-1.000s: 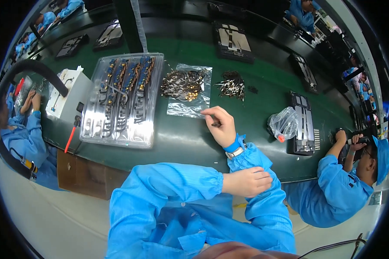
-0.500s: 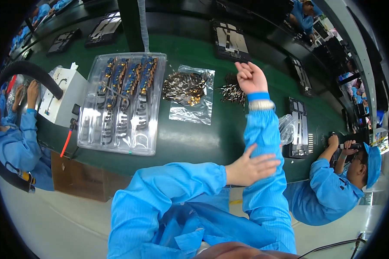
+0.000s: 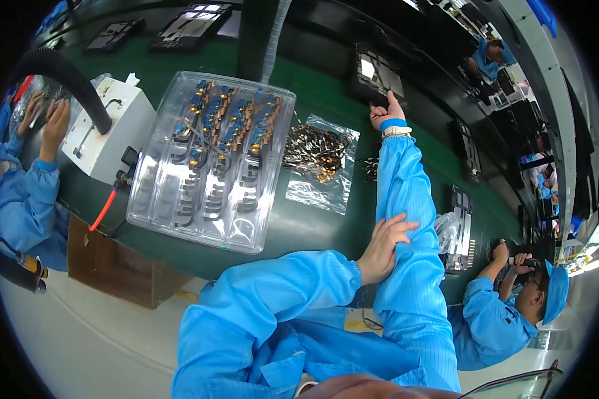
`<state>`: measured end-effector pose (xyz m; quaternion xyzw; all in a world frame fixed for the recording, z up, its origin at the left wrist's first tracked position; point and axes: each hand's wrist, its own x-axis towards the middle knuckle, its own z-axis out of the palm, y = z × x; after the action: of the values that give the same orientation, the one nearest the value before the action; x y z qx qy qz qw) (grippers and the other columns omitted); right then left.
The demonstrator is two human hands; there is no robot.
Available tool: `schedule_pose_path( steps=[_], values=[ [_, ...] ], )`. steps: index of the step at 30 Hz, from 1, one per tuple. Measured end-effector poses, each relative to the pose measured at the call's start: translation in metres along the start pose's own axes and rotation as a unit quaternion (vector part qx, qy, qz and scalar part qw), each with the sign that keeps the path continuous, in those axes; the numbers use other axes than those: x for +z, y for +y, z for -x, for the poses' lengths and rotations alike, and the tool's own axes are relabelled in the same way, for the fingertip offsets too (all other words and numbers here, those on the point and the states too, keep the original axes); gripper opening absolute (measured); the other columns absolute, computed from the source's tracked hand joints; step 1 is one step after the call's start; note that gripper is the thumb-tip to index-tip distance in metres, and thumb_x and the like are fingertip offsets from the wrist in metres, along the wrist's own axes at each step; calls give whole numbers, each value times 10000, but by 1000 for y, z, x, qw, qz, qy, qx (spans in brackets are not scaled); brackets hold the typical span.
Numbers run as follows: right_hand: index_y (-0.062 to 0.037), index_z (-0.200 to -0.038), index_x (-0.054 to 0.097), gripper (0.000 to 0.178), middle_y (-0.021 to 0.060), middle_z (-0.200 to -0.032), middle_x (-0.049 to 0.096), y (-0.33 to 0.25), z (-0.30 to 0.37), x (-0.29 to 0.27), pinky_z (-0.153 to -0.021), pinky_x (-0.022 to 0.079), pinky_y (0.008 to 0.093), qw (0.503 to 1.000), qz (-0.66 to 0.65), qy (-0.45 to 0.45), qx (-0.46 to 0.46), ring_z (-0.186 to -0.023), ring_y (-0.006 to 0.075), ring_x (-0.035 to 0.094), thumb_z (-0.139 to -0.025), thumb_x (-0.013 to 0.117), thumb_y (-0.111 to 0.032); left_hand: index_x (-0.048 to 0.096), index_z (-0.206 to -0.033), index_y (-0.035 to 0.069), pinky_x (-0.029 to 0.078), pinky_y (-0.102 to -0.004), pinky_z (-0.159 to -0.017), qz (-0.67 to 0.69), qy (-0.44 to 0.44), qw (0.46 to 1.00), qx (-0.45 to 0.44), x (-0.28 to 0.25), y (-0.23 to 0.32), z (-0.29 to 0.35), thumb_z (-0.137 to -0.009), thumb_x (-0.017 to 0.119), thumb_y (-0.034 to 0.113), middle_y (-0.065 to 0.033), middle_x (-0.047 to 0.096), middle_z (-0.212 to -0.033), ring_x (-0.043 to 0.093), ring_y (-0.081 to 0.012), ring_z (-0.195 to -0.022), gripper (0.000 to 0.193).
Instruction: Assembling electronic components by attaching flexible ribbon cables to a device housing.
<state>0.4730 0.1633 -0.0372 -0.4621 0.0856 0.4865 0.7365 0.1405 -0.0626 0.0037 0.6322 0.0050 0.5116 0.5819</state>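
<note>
Workbench scene from above: the right hand (image 3: 386,113) reached to the upper centre of the frame, fingers curled on the near edge of a dark flat tray (image 3: 378,72) on the green desk (image 3: 313,219). The left hand (image 3: 385,247), fingers spread, rested on the right sleeve (image 3: 406,219). A clear parts tray (image 3: 213,159) lay at left.

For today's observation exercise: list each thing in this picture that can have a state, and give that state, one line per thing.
right hand: stretched far forward, fingers on the black tray's edge.
left hand: open, resting on the right sleeve.
black tray: flat on the dark belt.
clear plastic tray: uncovered, partly filled.
clear bag: lying flat, holding metal parts.
</note>
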Motion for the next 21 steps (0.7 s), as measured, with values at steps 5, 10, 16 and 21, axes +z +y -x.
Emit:
schedule_pose_path(
  steps=[5,10,16,21],
  values=[
    [-117,-677,401,307,-23,-482,284,21,48,34,-359,175,223,987,80,-3,-138,-358,92,224,-729,699,-168,399,-1003,128,268,-491,-976,-22,-6,999,40,-7,-10,-4,-725,526,-58,-97,470,-1275,389,-360,-1197,357],
    [-136,-641,403,281,-35,-465,238,40,189,62,-352,168,228,975,114,-15,-189,-348,95,207,-764,651,-90,506,-771,114,367,-397,-880,-55,-153,978,132,-9,15,-3,-687,687,102,-16,574,-1171,512,-221,-1087,201],
    [-111,-672,462,217,-39,-475,277,65,363,50,-383,201,230,985,0,-45,-165,-367,80,228,-845,593,-109,550,-717,94,433,-354,-804,18,-254,963,95,-3,61,32,-706,693,117,-24,645,-990,595,-192,-943,145],
    [-117,-667,504,216,-64,-512,366,93,439,15,-390,218,229,986,6,-34,-162,-376,63,250,-876,558,-125,566,-926,75,431,-335,-851,89,-168,961,-199,-32,96,51,-725,709,162,-66,612,-1039,571,-207,-999,262]
  ],
)
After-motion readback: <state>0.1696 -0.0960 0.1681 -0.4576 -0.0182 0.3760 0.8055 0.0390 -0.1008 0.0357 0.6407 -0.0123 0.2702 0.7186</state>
